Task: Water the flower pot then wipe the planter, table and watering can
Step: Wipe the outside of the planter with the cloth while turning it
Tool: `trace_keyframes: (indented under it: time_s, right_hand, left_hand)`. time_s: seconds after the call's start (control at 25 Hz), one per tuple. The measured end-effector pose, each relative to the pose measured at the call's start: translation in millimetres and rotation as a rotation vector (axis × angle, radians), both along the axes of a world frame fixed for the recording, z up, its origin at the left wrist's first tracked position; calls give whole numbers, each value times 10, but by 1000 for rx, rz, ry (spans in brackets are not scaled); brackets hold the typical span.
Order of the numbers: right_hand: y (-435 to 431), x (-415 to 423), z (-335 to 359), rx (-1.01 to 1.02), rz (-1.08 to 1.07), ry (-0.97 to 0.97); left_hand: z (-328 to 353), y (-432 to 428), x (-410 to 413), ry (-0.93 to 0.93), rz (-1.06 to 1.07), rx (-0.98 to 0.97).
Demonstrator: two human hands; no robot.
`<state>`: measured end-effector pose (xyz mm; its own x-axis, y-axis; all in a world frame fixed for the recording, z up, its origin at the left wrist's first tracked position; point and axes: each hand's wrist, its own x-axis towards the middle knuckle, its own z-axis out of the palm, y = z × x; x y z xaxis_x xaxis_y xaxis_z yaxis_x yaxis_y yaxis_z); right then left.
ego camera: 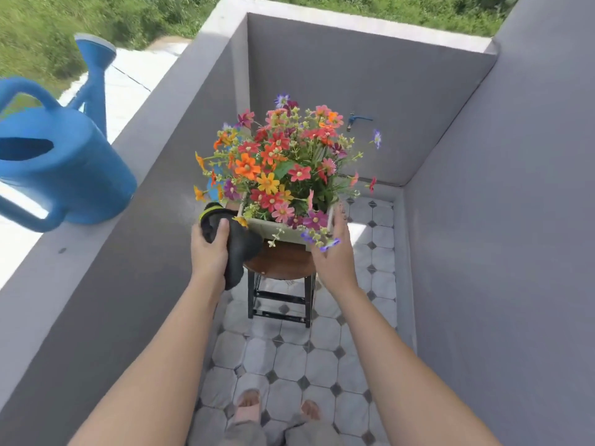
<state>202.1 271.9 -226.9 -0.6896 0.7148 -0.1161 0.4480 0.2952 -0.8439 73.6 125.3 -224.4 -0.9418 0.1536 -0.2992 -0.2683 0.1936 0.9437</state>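
Wiping the planter: cloth at its left side, steadying hand at its right.

Your left hand (209,249) is closed around the crumpled black cloth with a yellow-green edge (236,249), which presses against the left wall of the pale, box-shaped planter (277,231) full of stiff multicoloured flowers (280,162). Your right hand (333,252) lies flat and open-fingered against the planter's right wall, bracing it. The planter sits on the small round brown wooden table with a black metal frame (280,265), directly ahead of you. The glossy blue plastic watering can (61,165) stands well apart on the grey parapet ledge (106,233), nearer your left hand, spout pointing away from you.
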Motion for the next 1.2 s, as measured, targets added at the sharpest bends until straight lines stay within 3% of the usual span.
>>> trace_keyframes:
  time_s: [0.12,0.24,0.44,0.64,0.72,0.8,1.0,1.2]
  right_hand:
    - [75,-41,-109,-5,114,-30]
    - [53,-11,-128,7,22,-3]
    - [90,-81,73,221,-48,75]
    - [234,-158,428,367,68,58]
    - [255,-170,514,397,125,-2]
    - [270,-176,598,414,172,-70]
    - [277,-161,761,410,215,-216]
    - [227,-138,885,390,221,-279]
  left_hand:
    - [-133,89,-65,33,-83,18]
    - [-130,100,-44,47,-134,94]
    - [126,66,-81,169,-128,201]
    - [223,214,-73,117,-81,331]
    - [188,304,-49,228,-107,205]
    - [128,399,6,458,-153,-38]
    - [-122,449,169,996,-55,-400]
    - [-118,314,165,1214,-30,-442]
